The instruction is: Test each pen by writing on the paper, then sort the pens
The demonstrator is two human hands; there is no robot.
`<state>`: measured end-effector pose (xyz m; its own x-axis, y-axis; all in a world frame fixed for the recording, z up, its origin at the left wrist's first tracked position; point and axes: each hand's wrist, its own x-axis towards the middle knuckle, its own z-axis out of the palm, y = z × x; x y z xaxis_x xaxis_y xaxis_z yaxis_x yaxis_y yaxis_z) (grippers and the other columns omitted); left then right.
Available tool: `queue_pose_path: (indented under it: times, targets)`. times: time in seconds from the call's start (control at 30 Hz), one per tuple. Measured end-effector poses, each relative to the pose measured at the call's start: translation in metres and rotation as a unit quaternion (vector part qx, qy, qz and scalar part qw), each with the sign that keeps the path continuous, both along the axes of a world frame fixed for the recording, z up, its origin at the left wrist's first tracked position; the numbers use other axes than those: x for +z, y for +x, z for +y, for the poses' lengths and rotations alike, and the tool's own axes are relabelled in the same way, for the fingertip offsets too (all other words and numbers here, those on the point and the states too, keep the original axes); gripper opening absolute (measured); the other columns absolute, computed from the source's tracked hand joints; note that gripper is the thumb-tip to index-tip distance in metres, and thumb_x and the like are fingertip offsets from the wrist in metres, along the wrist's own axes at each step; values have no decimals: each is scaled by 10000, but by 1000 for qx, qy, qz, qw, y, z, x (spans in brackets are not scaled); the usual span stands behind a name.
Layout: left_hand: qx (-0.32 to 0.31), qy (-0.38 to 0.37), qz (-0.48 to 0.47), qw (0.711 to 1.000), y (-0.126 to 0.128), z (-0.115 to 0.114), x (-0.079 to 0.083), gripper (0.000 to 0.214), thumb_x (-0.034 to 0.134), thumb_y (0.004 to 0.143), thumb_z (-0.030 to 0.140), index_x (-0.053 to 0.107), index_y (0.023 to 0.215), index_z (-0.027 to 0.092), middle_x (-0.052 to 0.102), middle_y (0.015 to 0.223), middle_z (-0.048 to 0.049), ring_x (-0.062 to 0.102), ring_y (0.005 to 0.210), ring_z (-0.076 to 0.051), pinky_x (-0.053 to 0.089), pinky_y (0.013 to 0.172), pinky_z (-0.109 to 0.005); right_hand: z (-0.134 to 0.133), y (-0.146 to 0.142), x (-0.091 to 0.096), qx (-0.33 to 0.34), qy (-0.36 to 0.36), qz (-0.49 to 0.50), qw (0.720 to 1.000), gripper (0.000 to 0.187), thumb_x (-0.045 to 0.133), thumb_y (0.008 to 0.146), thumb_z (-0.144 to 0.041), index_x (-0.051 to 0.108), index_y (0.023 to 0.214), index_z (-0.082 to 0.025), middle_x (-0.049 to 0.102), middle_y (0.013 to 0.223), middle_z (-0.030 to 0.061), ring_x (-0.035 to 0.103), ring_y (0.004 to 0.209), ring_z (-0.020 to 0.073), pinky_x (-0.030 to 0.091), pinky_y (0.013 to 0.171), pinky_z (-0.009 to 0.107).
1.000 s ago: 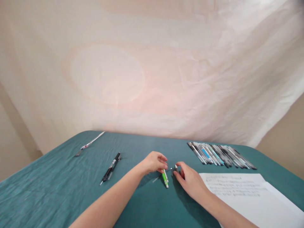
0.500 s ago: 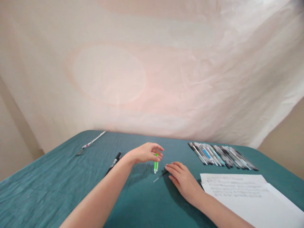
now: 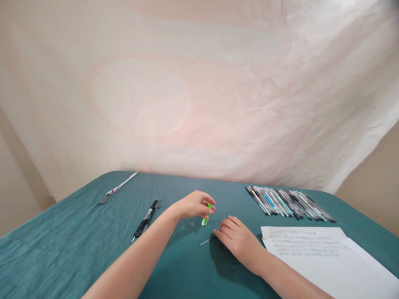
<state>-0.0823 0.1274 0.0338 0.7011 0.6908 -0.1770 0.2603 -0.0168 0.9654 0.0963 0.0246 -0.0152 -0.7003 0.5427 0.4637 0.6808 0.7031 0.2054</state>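
In the head view, the left hand (image 3: 195, 204) is raised over the teal tablecloth (image 3: 174, 270), its thumb and fingers closed around a green pen piece (image 3: 205, 221). That piece slants within the grasp, its green upper end showing between the fingers and its pale lower end pointing down below them; whether this end meets the cloth cannot be told. The right hand (image 3: 238, 241) is just to the right of the left hand and nearer the body, palm down and low over the cloth, with its fingers curled. A thin grey rod (image 3: 205, 242) reaches out leftward from under its fingertips, below the green pen piece; whether the fingers pinch the rod or merely cover its end cannot be told. A small pale tip (image 3: 230, 216) peeks out just beyond the right hand's knuckles, the rest of it hidden. To the left of the left hand, beside its forearm, lie black pens (image 3: 145, 220), set close together and slanting. Farther left and beyond them is a slim white pen (image 3: 120, 187) near the table's far edge. Beyond the right hand and to its right, a row of pens (image 3: 289, 203) lies side by side, and nearer, right beside that forearm, rest white paper sheets (image 3: 314, 270) bearing lines of writing.
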Motion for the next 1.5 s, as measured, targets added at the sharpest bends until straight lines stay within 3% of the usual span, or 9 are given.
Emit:
queue_pose_path:
  times: [0.13,0.37,0.63,0.73,0.9,1.03,1.5]
  targets:
    - [3,-17,15,1000,2,0,-6,368,695,536,262,623,861,104,657,862,-95,618,750,-215,488,628,-302,-1,-1,1,-9,3,-11,1000,207,396,877,-135,564,998,-132,598,795,70,509,850,182,375,815,372]
    - [-6,-22,33,999,1,-3,-1,556,682,554,233,524,1072,109,652,961,-132,623,771,-207,463,629,-281,-3,-1,2,-34,2,-5,999,207,407,863,-134,566,996,-132,573,840,85,496,889,201,398,798,371]
    - [-46,-5,-44,998,3,-4,-1,450,687,603,286,579,1007,118,654,972,-125,605,828,-170,432,734,-271,-2,10,7,-12,40,90,995,243,381,855,-110,583,987,-138,577,846,80,532,799,157,438,751,317]
    - [-32,2,-66,997,7,-5,-2,456,720,562,296,597,967,127,660,942,-104,600,821,-167,433,742,-275,3,22,15,-46,55,115,991,259,404,850,-119,581,1036,-153,584,884,83,537,820,159,442,746,311]
    - [-1,45,-27,999,11,-6,-3,418,740,520,336,640,851,101,665,774,-65,580,657,-139,434,625,-246,12,44,31,-121,97,128,980,275,411,860,-145,602,1055,-181,600,881,76,546,820,164,415,796,331]
    - [10,60,-24,998,11,-6,-3,391,731,527,338,650,825,98,667,781,-69,576,667,-142,427,618,-238,16,56,36,-152,117,116,975,273,407,866,-160,623,1030,-200,610,876,69,549,815,165,398,810,332]
    - [-15,51,-27,998,19,-17,-5,329,709,560,337,664,791,106,649,688,-27,542,602,-118,402,579,-219,6,39,42,-108,130,42,985,237,438,858,-150,602,1021,-202,617,901,58,522,921,172,330,913,388]
